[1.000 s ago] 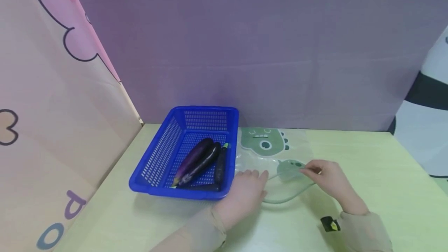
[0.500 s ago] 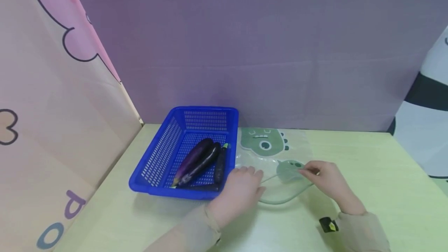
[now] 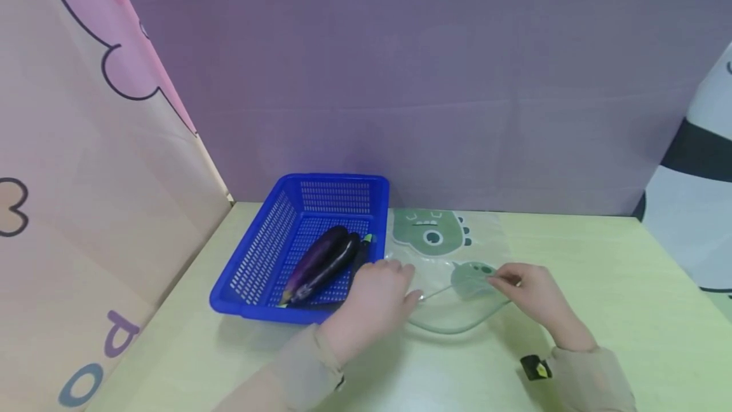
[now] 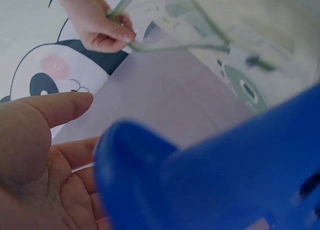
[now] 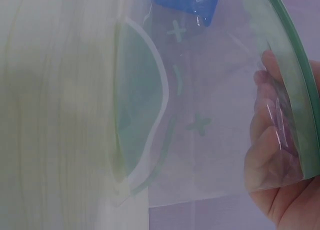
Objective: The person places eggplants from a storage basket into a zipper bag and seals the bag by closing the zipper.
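In the head view my right hand (image 3: pixel 532 297) pinches the rim of a clear plastic zip bag (image 3: pixel 431 234) printed with green cartoon creatures. Its green-edged mouth gapes toward me. My left hand (image 3: pixel 368 304) is over the near right corner of a blue plastic basket (image 3: pixel 246 310). Thumb and fingers are spread, with nothing visible between them in the left wrist view. Several dark purple eggplants (image 3: pixel 320 262) lie in the basket. The left hand hides part of the slimmer ones. In the right wrist view, the right fingers (image 5: pixel 265 135) show through the clear film.
The basket and bag stand side by side on a pale yellow-green table (image 3: pixel 600 285). A purple-grey cloth (image 3: pixel 446 81) hangs behind it, and a printed panel (image 3: pixel 86 177) borders the left. A black item with a yellow mark (image 3: pixel 535 367) is at the right sleeve.
My left hand has moved left, away from the bag's mouth and over the basket's near right corner. The right hand keeps its pinch on the bag with hardly any movement.
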Motion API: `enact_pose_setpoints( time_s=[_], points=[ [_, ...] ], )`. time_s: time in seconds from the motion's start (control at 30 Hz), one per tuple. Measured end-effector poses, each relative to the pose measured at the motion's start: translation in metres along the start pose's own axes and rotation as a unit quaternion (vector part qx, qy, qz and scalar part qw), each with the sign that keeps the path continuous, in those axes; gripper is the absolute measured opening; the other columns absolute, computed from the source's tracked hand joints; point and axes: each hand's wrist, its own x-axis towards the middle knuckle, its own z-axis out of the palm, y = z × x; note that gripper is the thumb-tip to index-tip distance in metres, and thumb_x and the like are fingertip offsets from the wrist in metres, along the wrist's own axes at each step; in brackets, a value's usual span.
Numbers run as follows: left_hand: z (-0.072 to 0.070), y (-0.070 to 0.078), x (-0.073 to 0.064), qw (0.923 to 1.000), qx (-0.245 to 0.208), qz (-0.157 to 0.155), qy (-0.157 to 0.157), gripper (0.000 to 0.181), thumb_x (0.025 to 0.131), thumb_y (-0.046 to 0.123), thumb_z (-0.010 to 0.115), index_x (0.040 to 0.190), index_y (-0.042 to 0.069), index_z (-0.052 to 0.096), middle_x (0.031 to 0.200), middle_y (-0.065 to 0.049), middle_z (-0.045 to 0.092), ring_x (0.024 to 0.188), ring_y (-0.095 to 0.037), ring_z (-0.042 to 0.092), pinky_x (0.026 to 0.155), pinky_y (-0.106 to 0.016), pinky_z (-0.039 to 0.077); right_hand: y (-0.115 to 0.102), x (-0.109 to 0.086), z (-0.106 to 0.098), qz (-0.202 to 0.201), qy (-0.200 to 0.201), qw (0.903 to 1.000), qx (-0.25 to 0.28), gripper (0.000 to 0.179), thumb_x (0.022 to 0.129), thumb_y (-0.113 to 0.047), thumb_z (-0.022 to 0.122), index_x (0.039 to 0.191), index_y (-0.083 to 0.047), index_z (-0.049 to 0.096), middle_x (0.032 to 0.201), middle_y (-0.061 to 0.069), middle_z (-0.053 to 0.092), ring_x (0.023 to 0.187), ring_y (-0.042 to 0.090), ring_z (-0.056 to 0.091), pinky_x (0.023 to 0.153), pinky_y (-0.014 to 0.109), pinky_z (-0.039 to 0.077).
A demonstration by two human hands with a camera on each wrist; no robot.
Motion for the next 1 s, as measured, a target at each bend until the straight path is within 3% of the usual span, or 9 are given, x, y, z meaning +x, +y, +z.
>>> enact_pose_setpoints(
  time_s=[0.47,0.7,0.87,1.0],
  points=[
    [-0.042,-0.025,0.005,0.9986,-0.008,-0.001,0.052,0.031,0.090,0.042,0.060,0.090,0.011,0.066,0.071,0.000,0.062,0.063,-0.016,0.058,0.051,-0.026,0.046,0.000,-0.001,0.000,0.000,0.002,1.0000,0.008,0.005,0.083,-0.011,0.070,0.080,-0.007,0.070,0.075,0.001,0.070,0.065,0.001,0.057,0.058,0.019,0.050],
    [-0.056,-0.037,0.019,0.9983,-0.025,-0.024,0.046,0.034,0.090,0.041,0.060,0.097,0.009,0.067,0.068,0.000,0.058,0.059,-0.016,0.055,0.046,-0.028,0.044,0.001,-0.001,0.001,0.008,-0.007,0.9999,0.013,0.004,0.083,-0.010,0.069,0.082,-0.007,0.070,0.077,0.002,0.070,0.067,0.002,0.057,0.060,0.019,0.050],
    [-0.064,-0.045,0.026,0.9973,-0.049,-0.050,0.021,0.038,0.092,0.041,0.058,0.107,0.008,0.066,0.076,-0.002,0.063,0.065,-0.016,0.059,0.050,-0.029,0.049,-0.001,-0.001,0.000,0.012,-0.008,0.9997,0.021,0.004,0.083,-0.011,0.069,0.082,-0.007,0.070,0.076,0.002,0.070,0.066,0.002,0.057,0.060,0.019,0.050],
    [-0.066,-0.053,0.032,0.9952,-0.062,-0.073,0.016,0.035,0.093,0.040,0.056,0.105,0.009,0.066,0.080,-0.004,0.065,0.071,-0.019,0.062,0.057,-0.036,0.053,-0.001,-0.001,0.000,0.013,-0.008,0.9996,0.022,0.005,0.083,-0.011,0.069,0.082,-0.007,0.070,0.076,0.002,0.070,0.066,0.003,0.057,0.058,0.019,0.050]
  ],
)
